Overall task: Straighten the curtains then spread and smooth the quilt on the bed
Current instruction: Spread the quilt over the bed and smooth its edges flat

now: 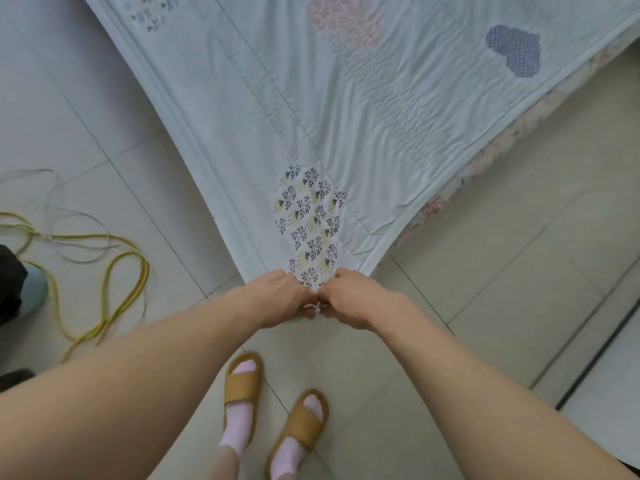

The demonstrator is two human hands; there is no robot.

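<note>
A white quilt (363, 109) with heart patches, one flowered, one pink, one blue, stretches from the bed down to a corner in front of me. My left hand (280, 297) and my right hand (349, 299) sit side by side, both closed on that corner, which is pulled taut above the floor. A flowered sheet or mattress edge (485, 161) peeks out under the quilt's right side. No curtains are in view.
Pale tiled floor (467, 289) surrounds the bed corner. A yellow cable (114, 275) and thin grey wires loop on the floor at left. A dark object (10, 282) sits at the left edge. My feet in tan slippers (270, 410) stand just behind my hands.
</note>
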